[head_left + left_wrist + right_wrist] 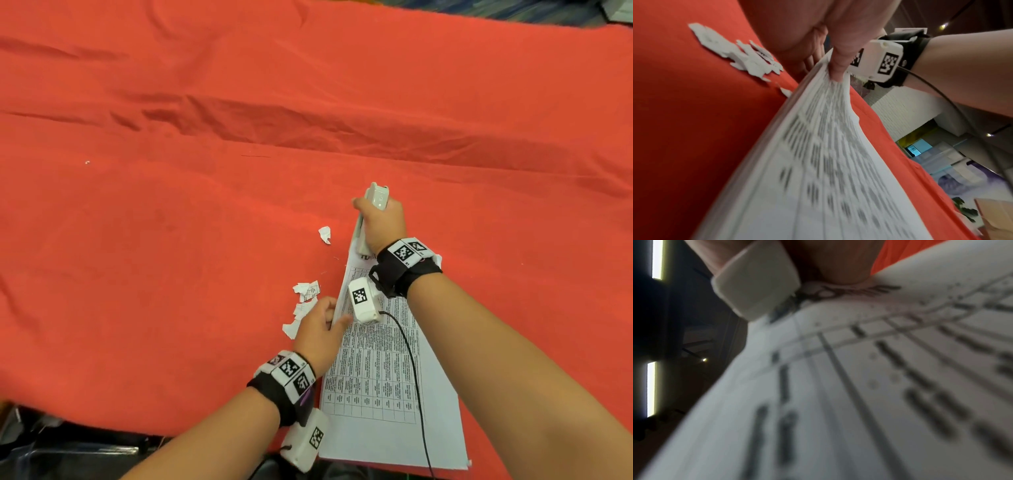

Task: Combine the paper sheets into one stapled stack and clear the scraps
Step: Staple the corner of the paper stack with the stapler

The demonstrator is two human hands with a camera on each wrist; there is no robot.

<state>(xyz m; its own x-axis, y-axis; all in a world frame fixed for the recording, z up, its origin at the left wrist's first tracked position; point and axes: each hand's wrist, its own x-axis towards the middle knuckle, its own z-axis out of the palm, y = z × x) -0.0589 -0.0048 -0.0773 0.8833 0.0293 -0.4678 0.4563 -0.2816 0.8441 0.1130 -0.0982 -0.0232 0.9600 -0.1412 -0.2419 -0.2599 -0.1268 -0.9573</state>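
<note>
Nearest the person, the stack of printed sheets point(383, 387) lies on the red cloth point(171, 205) of the worktop, its near end at or just over the near edge, its long side running away and slightly left. The left hand point(317, 329) pinches the stack's left edge partway up, thumb on top and fingers beneath in the left wrist view, lifting that edge a little; this probably keeps the sheets squared while the far corner is fastened. Just left of that hand a cluster of torn paper scraps point(303, 301) lies on the cloth, with one more scrap point(324, 235) farther off, all yet to be cleared. Beyond, the right hand point(382, 222) wraps a pale stapler point(371, 209), its nose set over the stack's far left corner beside the heading, where a staple would bind every sheet. Whether the stapler is already pressed down cannot be told. Far and to both sides the wrinkled cloth gives wide room to sweep the scraps, though the near edge leaves little margin for the stack
</note>
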